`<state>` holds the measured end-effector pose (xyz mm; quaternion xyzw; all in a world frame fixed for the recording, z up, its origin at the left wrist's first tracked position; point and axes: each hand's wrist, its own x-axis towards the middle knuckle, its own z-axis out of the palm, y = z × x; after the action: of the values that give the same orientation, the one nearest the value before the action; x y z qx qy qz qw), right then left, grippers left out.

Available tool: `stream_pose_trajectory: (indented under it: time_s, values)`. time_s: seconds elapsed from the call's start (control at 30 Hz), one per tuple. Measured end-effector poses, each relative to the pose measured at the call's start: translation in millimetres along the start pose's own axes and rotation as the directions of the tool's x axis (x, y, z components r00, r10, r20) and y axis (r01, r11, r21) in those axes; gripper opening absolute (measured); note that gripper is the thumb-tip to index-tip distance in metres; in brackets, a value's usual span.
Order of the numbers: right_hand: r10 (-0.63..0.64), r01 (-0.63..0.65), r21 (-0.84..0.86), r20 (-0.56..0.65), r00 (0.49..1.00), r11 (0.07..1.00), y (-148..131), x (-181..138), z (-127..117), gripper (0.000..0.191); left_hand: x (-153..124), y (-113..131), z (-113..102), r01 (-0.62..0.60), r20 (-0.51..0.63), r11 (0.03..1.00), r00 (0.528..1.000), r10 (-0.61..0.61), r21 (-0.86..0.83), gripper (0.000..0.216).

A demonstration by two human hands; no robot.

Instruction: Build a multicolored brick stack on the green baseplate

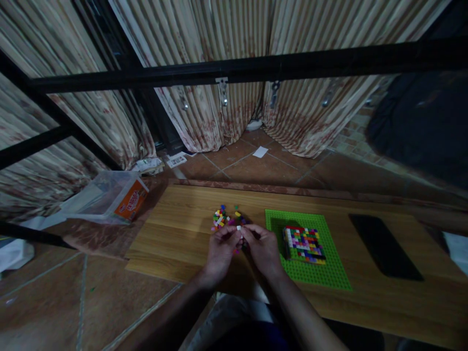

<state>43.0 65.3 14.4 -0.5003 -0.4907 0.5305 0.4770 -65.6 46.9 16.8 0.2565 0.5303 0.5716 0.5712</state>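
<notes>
Pinched between the fingertips of my left hand and my right hand is a small white toy brick. Both hands meet just above the table, in front of a loose pile of small coloured bricks. A few more bricks lie partly hidden behind and under the fingers. To the right of my right hand, a block built of many coloured bricks sits on a green studded baseplate.
The wooden table spans the front. A dark flat slab lies on its right side. On the left stands a clear plastic bin with an orange label. Behind are a black metal frame and striped curtains.
</notes>
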Motion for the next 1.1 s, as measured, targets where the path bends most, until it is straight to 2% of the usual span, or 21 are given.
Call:
stream_pose_trajectory:
  time_s: [0.17,0.23,0.3,0.4,0.47,0.57,0.67,0.73,0.87,0.97,1.1]
  values:
    - [0.091,-0.092,0.183,0.015,0.996,0.979,3.2,-3.4,0.2,0.025,-4.2,-1.7,-2.5,0.034,0.048,0.999,0.998,-0.033,-0.012,0.036]
    - [0.134,-0.135,0.207,0.022,0.991,0.969,6.4,-2.4,0.0,0.027,-3.8,-1.7,-4.9,0.044,0.071,0.999,0.997,-0.043,-0.007,0.034]
    - [0.126,-0.126,0.161,0.014,0.992,0.979,8.9,0.0,-0.7,0.027,-0.7,-0.9,-8.4,0.034,0.082,0.998,0.996,-0.038,0.05,0.031]
    - [0.0,-0.002,-0.058,-0.028,1.0,0.998,10.5,5.1,-2.3,0.022,10.0,2.4,-16.2,-0.05,0.073,0.966,0.997,0.033,0.252,0.024]
    - [-0.113,0.102,-0.229,-0.039,0.993,0.968,11.1,8.9,-2.9,0.019,19.5,5.6,-22.0,-0.149,0.081,0.884,0.989,0.126,0.443,0.018]
    - [-0.23,0.209,-0.392,-0.008,0.973,0.896,13.3,13.6,-2.3,0.019,32.8,10.8,-28.1,-0.269,0.157,0.679,0.962,0.224,0.683,0.013]
    - [-0.26,0.248,-0.458,0.037,0.965,0.854,16.2,15.8,-1.6,0.022,43.0,17.2,-29.1,-0.322,0.219,0.491,0.941,0.257,0.81,0.013]
    - [-0.265,0.252,-0.465,0.039,0.964,0.849,17.0,15.6,-2.7,0.023,49.7,23.1,-29.1,-0.326,0.22,0.401,0.932,0.288,0.856,0.015]
    - [-0.292,0.267,-0.434,0.011,0.956,0.86,14.0,11.4,-9.2,0.022,67.0,36.2,-36.2,-0.289,0.17,0.303,0.916,0.363,0.908,0.026]
    - [-0.305,0.278,-0.413,0.0,0.952,0.868,11.1,6.2,-14.1,0.021,80.2,40.3,-48.0,-0.321,0.226,0.246,0.91,0.346,0.915,0.032]
    - [-0.298,0.271,-0.391,-0.007,0.955,0.879,10.4,-1.0,-15.3,0.021,88.9,36.3,-58.4,-0.446,0.353,0.229,0.866,0.353,0.865,0.029]
